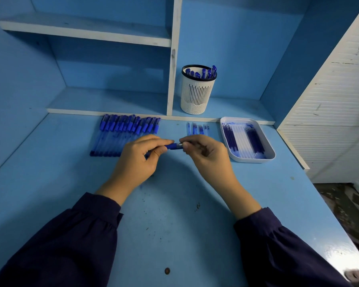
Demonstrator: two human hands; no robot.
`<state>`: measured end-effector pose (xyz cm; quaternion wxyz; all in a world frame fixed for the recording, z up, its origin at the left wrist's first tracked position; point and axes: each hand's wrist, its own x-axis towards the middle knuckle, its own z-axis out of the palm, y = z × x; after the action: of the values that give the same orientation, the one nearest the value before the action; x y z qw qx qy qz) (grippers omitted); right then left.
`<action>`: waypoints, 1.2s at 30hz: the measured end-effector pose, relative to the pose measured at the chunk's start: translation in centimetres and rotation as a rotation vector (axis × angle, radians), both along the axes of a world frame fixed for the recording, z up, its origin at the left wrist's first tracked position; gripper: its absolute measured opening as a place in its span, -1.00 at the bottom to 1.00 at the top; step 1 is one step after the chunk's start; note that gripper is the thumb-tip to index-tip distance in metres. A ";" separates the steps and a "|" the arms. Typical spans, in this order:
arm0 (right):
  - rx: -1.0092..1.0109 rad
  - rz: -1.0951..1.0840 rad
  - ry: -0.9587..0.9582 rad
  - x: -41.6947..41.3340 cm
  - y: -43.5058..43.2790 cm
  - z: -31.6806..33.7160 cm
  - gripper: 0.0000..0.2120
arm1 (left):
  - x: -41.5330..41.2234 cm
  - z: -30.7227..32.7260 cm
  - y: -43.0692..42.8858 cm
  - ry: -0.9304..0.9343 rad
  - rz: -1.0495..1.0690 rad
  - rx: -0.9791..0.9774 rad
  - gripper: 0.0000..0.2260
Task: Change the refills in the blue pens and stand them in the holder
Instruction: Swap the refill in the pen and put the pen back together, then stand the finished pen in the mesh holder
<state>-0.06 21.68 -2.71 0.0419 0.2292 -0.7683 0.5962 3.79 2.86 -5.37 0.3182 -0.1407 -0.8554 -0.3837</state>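
Note:
I hold one blue pen [173, 146] level above the blue desk [174, 214], between both hands. My left hand [138, 160] grips its barrel; my right hand [205, 154] pinches the pen's right end, and the metal tip just shows at my fingers. A row of several capped blue pens [122, 131] lies behind my left hand. Several short refills [197, 128] lie behind my right hand. A white tray [266, 157] at the right holds more refills. The white slotted holder [196, 96] stands on the low shelf with several blue pens [203, 72] upright in it.
A white-edged shelf unit with a vertical divider [173, 59] rises behind the desk. A white ribbed panel [330, 110] closes off the right side. The desk's right edge [327, 208] drops off to the floor.

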 end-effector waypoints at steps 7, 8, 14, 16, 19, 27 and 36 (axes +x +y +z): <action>0.028 -0.129 0.270 -0.3 0.7 1.2 -0.85 | -1.2 0.3 0.0 -0.030 0.035 -0.045 -0.73; 0.023 -0.158 0.299 -0.4 1.0 1.5 -0.84 | -1.5 0.2 -0.4 -0.057 0.060 -0.046 -0.71; -0.058 -0.312 0.404 -2.0 2.3 3.8 -0.82 | -3.8 1.0 -2.5 -0.250 0.273 -0.204 -0.67; -0.091 -0.364 0.449 -2.7 2.5 5.0 -0.82 | -4.7 1.4 -2.9 -0.342 0.294 -0.292 -0.66; -0.153 -0.424 0.561 -4.1 2.8 7.9 -0.84 | -5.7 1.5 -3.2 -0.436 0.304 -0.373 -0.62; -0.142 -0.573 0.842 -9.1 1.1 13.7 -0.85 | -6.7 0.3 -3.6 -0.522 0.334 -0.395 -0.57; 0.255 -0.446 0.670 -15.7 -2.3 10.7 -0.86 | -6.5 0.0 -4.1 -0.475 0.328 -0.402 -0.58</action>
<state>-15.78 19.39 8.00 0.3888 0.2418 -0.8105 0.3653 -2.72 -1.20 -5.40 0.1338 0.0321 -0.9752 -0.1734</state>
